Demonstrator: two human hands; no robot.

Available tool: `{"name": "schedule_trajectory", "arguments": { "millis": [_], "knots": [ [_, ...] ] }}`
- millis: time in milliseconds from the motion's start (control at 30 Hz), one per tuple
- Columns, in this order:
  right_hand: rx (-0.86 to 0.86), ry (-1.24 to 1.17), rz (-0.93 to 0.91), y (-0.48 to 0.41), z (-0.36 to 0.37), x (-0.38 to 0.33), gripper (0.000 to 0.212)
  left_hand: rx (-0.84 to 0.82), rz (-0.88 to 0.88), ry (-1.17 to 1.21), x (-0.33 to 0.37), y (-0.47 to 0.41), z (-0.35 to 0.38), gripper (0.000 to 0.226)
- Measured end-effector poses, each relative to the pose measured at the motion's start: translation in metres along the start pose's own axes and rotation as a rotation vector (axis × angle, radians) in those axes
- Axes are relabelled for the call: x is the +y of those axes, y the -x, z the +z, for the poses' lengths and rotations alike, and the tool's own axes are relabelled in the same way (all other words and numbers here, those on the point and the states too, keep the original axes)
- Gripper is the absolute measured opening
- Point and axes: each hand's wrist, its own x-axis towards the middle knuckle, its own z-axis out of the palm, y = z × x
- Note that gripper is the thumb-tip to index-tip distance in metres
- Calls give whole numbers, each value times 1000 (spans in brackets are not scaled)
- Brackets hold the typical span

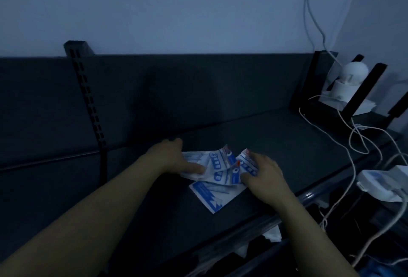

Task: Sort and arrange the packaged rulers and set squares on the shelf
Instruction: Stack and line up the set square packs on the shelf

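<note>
A small heap of blue-and-white packaged rulers and set squares (220, 167) lies on the dark shelf (276, 139) near its front edge. One flat packet (209, 195) sticks out toward me from under the heap. My left hand (176, 157) rests on the heap's left side, thumb stretched out flat on a packet. My right hand (262, 175) is on the heap's right side, its fingers and thumb curled round the edge of a packet with a red mark. The light is dim and the print is unreadable.
A slotted black upright (88, 97) stands at the back left. At the right end, black brackets (362, 91) hold a white round device (351, 78), with white cables (353, 144) trailing over the shelf to a white adapter (379, 186). A lower shelf holds dark clutter.
</note>
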Motion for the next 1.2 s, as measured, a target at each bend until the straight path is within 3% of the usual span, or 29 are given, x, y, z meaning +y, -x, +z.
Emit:
{"name": "schedule_trajectory", "arguments": {
  "millis": [200,433,600,733,800,1033,1200],
  "knots": [
    [57,-310,-9,9,-4,3,55,9,-72,81,6,29,12,94],
    [119,-419,161,14,-13,-7,43,113,-20,-263,17,53,35,104],
    [-14,-374,182,16,-11,-17,55,80,45,34,25,64,40,78],
    [-122,-442,203,16,-16,-20,16,124,72,129,25,68,39,67],
    [-132,-512,192,16,-15,-19,7,134,73,242,20,69,37,61],
    [-121,-1002,176,16,-5,-33,14,80,181,685,4,73,42,38],
    [-131,-1061,139,10,14,-61,15,107,190,829,-17,81,36,25]
  ]
}}
